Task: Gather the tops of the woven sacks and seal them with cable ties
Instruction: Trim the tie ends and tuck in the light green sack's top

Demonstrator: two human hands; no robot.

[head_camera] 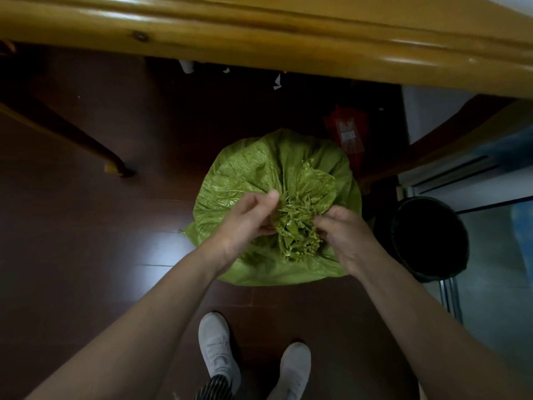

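A full green woven sack [248, 174] stands on the dark floor in front of me. Its frayed top [297, 226] is bunched together in the middle. My left hand [248, 217] grips the bunch from the left, thumb and fingers curled round it. My right hand [343, 229] pinches the bunch from the right side. No cable tie shows in this view; the hands hide the neck of the bunch.
A wooden table edge [259, 33] runs across the top, with its leg [72, 137] at left. A red packet [346, 134] lies behind the sack. A black bin [429, 238] stands at right. My two white shoes [219, 350] are below.
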